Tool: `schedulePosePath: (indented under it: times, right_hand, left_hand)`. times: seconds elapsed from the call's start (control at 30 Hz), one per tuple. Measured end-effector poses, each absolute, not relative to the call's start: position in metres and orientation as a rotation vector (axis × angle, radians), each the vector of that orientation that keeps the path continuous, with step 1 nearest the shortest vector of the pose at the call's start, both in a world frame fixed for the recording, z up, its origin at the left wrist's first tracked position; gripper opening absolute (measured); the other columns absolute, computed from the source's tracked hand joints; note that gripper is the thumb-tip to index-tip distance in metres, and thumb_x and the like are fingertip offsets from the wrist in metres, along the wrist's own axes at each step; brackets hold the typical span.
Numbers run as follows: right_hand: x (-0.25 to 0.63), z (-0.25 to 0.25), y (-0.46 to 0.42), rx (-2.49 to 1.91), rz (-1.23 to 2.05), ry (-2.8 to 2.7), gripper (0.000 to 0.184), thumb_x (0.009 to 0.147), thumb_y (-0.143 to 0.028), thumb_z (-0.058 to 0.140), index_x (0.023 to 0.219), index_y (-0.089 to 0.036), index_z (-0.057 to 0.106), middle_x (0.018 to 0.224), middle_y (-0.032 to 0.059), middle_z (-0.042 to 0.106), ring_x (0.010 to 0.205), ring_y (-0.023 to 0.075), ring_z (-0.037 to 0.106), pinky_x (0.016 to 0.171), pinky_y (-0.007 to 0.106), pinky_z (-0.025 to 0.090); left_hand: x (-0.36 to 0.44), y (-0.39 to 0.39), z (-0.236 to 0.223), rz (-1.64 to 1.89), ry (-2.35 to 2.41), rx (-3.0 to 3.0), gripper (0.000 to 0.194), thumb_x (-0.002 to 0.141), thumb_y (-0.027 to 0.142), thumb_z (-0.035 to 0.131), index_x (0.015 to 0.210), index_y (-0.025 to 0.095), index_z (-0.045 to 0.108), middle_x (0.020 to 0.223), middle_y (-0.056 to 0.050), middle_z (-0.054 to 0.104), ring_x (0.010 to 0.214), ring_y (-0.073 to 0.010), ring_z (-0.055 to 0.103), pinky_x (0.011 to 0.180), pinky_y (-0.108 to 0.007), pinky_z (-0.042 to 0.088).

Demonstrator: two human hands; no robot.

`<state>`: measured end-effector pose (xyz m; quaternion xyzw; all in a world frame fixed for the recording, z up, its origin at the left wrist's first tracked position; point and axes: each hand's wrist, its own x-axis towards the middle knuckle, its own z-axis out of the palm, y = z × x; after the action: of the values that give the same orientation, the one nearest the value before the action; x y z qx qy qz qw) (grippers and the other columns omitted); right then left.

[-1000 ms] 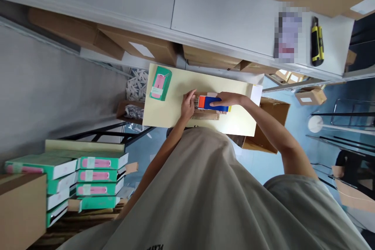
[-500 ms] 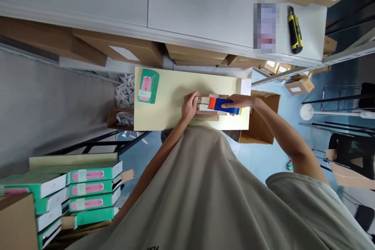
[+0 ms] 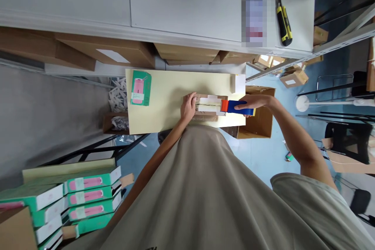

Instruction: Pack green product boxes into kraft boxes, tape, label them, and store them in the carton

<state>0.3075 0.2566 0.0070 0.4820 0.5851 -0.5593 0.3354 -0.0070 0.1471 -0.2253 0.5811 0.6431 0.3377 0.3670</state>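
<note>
A small cardboard box [image 3: 208,105] lies on the pale yellow tabletop [image 3: 166,86] in front of my body. My left hand [image 3: 188,108] grips its left end, fingers bent over the edge. In my right hand [image 3: 254,102] is a blue tape dispenser [image 3: 238,107], its orange head [image 3: 224,105] at the box's right end. A strip of tape appears to run along the top of the box. My right fingers wrap round the dispenser; some are hidden beneath it. On the table's left end rests a green box with a pink bottle picture [image 3: 140,88].
A white box [image 3: 238,83] stands at the table's right back corner. Beyond is a grey shelf [image 3: 187,8] with a yellow-black utility knife [image 3: 283,22] on it. An open carton [image 3: 259,119] sits right of the table. Green boxes [image 3: 88,197] are stacked at lower left.
My right hand has drawn the tape dispenser rightward along the box, from its middle to its right end. My left hand stays on the left end. The camera view has shifted slightly.
</note>
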Motion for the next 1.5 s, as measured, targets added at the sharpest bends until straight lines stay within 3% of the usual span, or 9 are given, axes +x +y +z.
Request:
schedulePosePath:
  times: [0.4, 0.5, 0.7, 0.87, 0.93, 1.0, 1.1, 1.3, 1.5]
  right_hand:
    - [0.278, -0.022, 0.269, 1.189, -1.447, 1.652, 0.082, 0.073, -0.101, 0.072, 0.093, -0.021, 0.076, 0.086, 0.0104, 0.083, 0.079, 0.0278, 0.076, 0.069, 0.036, 0.051]
    - [0.282, -0.02, 0.278, 1.183, -1.334, 1.705, 0.08, 0.074, -0.1, 0.072, 0.091, -0.022, 0.078, 0.087, 0.0097, 0.083, 0.08, 0.0282, 0.075, 0.069, 0.036, 0.05]
    - [0.298, -0.004, 0.292, 1.221, -1.263, 1.693, 0.08, 0.076, -0.101, 0.071, 0.09, -0.023, 0.079, 0.085, 0.0097, 0.082, 0.08, 0.0288, 0.075, 0.07, 0.037, 0.05]
    - [0.307, -0.008, 0.297, 1.199, -1.289, 1.642, 0.081, 0.078, -0.102, 0.068, 0.092, -0.024, 0.079, 0.081, 0.0093, 0.082, 0.079, 0.0291, 0.076, 0.072, 0.038, 0.054]
    - [0.309, -0.012, 0.298, 1.2, -1.275, 1.651, 0.083, 0.076, -0.104, 0.068, 0.092, -0.024, 0.08, 0.081, 0.0097, 0.081, 0.08, 0.0301, 0.076, 0.074, 0.039, 0.055]
    - [0.309, -0.015, 0.298, 1.204, -1.274, 1.655, 0.085, 0.074, -0.105, 0.069, 0.091, -0.023, 0.08, 0.081, 0.0102, 0.081, 0.08, 0.0309, 0.077, 0.075, 0.04, 0.057]
    - [0.309, -0.015, 0.3, 1.205, -1.286, 1.633, 0.085, 0.073, -0.106, 0.069, 0.09, -0.023, 0.08, 0.082, 0.0105, 0.082, 0.082, 0.0307, 0.077, 0.076, 0.04, 0.057]
    - [0.289, -0.014, 0.293, 1.193, -1.381, 1.657, 0.08, 0.073, -0.1, 0.076, 0.088, -0.022, 0.079, 0.086, 0.0106, 0.084, 0.08, 0.0302, 0.078, 0.074, 0.039, 0.056]
    - [0.233, -0.044, 0.27, 1.088, -1.552, 1.727, 0.08, 0.077, -0.098, 0.076, 0.092, -0.02, 0.076, 0.088, 0.0122, 0.084, 0.081, 0.0289, 0.078, 0.07, 0.038, 0.055]
  left_hand:
    - [-0.05, 0.143, -0.229, 0.908, 1.776, 1.543, 0.054, 0.118, 0.047, 0.033, 0.15, 0.018, 0.067, 0.159, -0.021, 0.062, 0.155, -0.0318, 0.057, 0.133, -0.05, 0.048]
    - [-0.043, 0.145, -0.229, 0.881, 1.708, 1.646, 0.054, 0.118, 0.04, 0.031, 0.153, 0.022, 0.068, 0.168, -0.016, 0.059, 0.16, -0.0296, 0.054, 0.135, -0.05, 0.046]
    - [-0.022, 0.152, -0.233, 0.779, 1.575, 1.808, 0.057, 0.114, 0.023, 0.028, 0.143, 0.023, 0.077, 0.162, -0.009, 0.069, 0.159, -0.0283, 0.058, 0.134, -0.051, 0.048]
    - [-0.016, 0.152, -0.22, 0.618, 1.503, 1.952, 0.056, 0.114, 0.036, 0.039, 0.162, 0.018, 0.062, 0.179, -0.014, 0.048, 0.173, -0.0343, 0.035, 0.139, -0.061, 0.038]
    - [-0.011, 0.151, -0.211, 0.524, 1.451, 2.035, 0.076, 0.111, 0.055, 0.052, 0.171, 0.009, 0.049, 0.186, -0.021, 0.031, 0.178, -0.0396, 0.019, 0.144, -0.065, 0.025]
    - [-0.005, 0.152, -0.204, 0.425, 1.421, 2.082, 0.112, 0.098, 0.071, 0.071, 0.176, 0.0, 0.033, 0.188, -0.028, 0.019, 0.178, -0.0453, 0.008, 0.145, -0.067, 0.015]
    - [0.002, 0.154, -0.201, 0.298, 1.423, 2.09, 0.141, 0.082, 0.069, 0.091, 0.178, -0.004, 0.019, 0.187, -0.033, 0.012, 0.178, -0.0485, 0.004, 0.145, -0.066, 0.008]
    - [-0.036, 0.152, -0.198, 0.182, 1.388, 2.145, 0.115, 0.094, 0.039, 0.085, 0.179, -0.003, 0.02, 0.186, -0.033, 0.022, 0.178, -0.0461, 0.013, 0.145, -0.065, 0.006]
    - [-0.112, 0.131, -0.189, 0.128, 1.427, 2.131, 0.103, 0.104, 0.047, 0.067, 0.181, 0.0, 0.017, 0.187, -0.029, 0.023, 0.179, -0.0417, 0.012, 0.145, -0.062, 0.016]
